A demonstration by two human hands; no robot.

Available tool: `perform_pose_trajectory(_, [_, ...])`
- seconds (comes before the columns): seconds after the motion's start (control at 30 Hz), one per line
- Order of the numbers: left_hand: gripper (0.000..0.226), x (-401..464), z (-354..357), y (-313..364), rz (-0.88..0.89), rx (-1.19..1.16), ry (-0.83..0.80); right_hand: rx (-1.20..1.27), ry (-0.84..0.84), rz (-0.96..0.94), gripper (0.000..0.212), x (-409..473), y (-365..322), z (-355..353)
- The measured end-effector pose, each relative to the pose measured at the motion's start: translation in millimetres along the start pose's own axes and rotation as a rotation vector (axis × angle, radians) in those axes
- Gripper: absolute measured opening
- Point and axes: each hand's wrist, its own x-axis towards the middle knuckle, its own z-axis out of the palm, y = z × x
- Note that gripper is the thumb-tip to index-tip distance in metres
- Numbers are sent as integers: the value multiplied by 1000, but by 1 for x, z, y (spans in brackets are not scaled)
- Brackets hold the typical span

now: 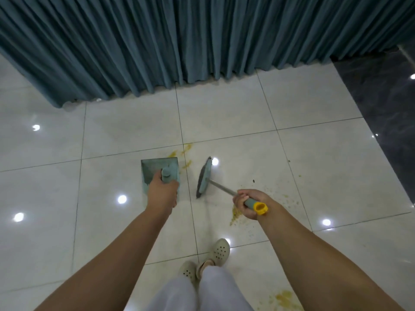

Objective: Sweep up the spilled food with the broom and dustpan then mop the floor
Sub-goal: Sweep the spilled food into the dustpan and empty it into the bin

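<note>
Our left hand gripped the dustpan handle; our right hand clasped the broom above spilled food on the floor

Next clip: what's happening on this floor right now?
A person is sweeping spilled food off white floor tiles. The left hand grips the handle of a teal dustpan set on the floor; the right hand grips a short broom whose head sits just right of the pan. Yellow smears lie beside the pan, crumbs to the right, and another stain near the feet.
</note>
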Motion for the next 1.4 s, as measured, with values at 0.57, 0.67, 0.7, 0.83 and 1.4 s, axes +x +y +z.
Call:
perform_pose_trajectory(0.57, [32,-25,123,32,77,106,-155,383,69,-239,14,-96,-70,-133])
perform_pose_trajectory(0.67, [44,-21,139,35,72,87,-155,432,44,-242,14,-108,-72,-149])
perform_pose_trajectory(0.7, [40,-20,144,36,77,84,-169,440,37,-238,14,-110,-72,-151])
perform_pose_trajectory(0.83, [33,-12,159,46,110,123,-220,440,-11,-210,13,-113,-73,-140])
perform_pose_trajectory(1.4, [27,128,198,154,152,254,-334,516,-91,-202,17,-25,-153,38])
